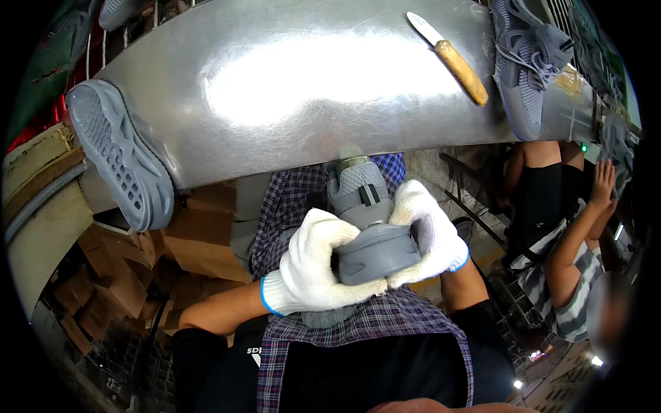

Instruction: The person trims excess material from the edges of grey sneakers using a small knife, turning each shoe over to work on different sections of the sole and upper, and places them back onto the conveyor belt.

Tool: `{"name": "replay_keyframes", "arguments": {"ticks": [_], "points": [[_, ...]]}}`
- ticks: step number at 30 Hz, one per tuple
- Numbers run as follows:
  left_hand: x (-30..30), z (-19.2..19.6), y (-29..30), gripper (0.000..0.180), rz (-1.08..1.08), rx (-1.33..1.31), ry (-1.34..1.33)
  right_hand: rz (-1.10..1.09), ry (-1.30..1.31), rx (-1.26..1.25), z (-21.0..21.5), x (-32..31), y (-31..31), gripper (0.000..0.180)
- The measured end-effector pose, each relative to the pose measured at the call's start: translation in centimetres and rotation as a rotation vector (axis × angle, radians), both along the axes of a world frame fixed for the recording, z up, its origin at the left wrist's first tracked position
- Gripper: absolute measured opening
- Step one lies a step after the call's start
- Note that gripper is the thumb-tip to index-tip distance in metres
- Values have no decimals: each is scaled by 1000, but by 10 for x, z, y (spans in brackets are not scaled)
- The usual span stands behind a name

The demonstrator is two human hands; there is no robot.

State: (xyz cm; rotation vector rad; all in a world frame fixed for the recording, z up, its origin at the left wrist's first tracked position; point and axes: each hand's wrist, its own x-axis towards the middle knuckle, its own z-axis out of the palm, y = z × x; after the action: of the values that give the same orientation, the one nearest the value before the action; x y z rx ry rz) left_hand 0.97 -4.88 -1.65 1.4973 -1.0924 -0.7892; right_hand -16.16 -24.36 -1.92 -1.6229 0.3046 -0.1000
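In front of my body, both gloved hands are wrapped round a grey shoe [358,193]. Its knit upper points toward the metal table, and its smooth grey sole [380,256] bulges between my palms. My left hand [317,258], in a white knit glove with a blue cuff edge, grips the sole from the left. From the right, my right hand [432,230], gloved the same way, presses on the sole with its thumb side near the upper. Most of my fingertips are hidden under the shoe.
A loose grey sole [120,155] lies at the left end of the shiny metal table [186,131]. A knife [454,65] with a wooden handle and a laced grey shoe [523,76] lie at the right. Cardboard boxes [203,237] stand lower left. Another person [568,265] handles a shoe at right.
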Motion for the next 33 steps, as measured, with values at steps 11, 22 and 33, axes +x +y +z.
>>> {"name": "replay_keyframes", "arguments": {"ticks": [11,22,33], "points": [[3,-8,6,82,-15,126,85,46,49,62,-12,-6,-5,87],[76,-7,30,92,-203,501,-24,122,312,238,-86,-50,37,128],[85,124,-6,96,-97,-424,-309,-63,10,-869,46,42,-16,56]]}}
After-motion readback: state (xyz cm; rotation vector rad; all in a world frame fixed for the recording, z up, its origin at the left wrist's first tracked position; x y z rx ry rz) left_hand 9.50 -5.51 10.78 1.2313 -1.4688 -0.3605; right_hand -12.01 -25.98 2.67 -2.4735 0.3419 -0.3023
